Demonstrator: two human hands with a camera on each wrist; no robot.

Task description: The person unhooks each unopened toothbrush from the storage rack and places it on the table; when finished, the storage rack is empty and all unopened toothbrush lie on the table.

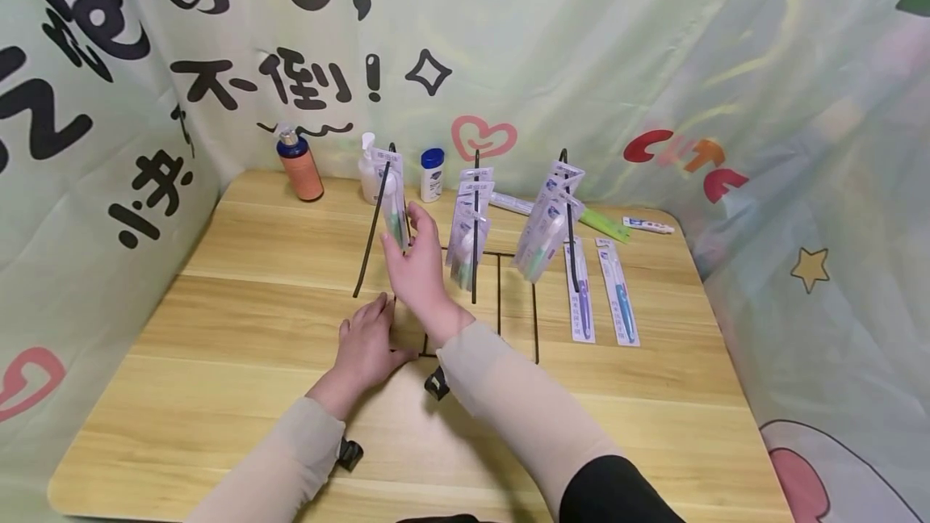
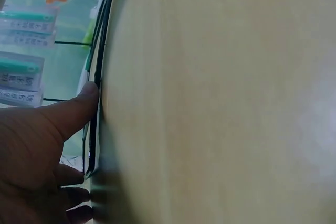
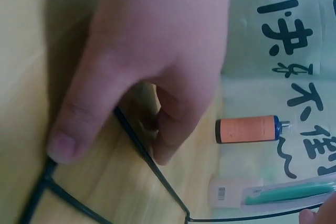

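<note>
Head view: a black wire rack (image 1: 475, 265) stands on the wooden table (image 1: 218, 329), with packaged toothbrushes hung on its three upright hooks. The left hand (image 1: 366, 341) lies flat on the table at the rack's base, fingers straight and close together; the left wrist view shows its thumb (image 2: 79, 106) pressing against the base wire. The right hand (image 1: 417, 265) is raised at the leftmost hook, fingers extended upward against the hanging toothbrush pack (image 1: 392, 200); whether the fingers pinch the pack or only touch it cannot be told. That pack hangs on the left hook, above the table, just in front of a white pump bottle (image 1: 369, 168). The middle hook carries a stack of packs (image 1: 468, 220); the right hook carries another stack (image 1: 548, 216). Two more packs (image 1: 603, 289) lie flat on the table right of the rack. An orange bottle (image 1: 299, 164) and a small blue-capped bottle (image 1: 432, 174) stand at the back edge.
</note>
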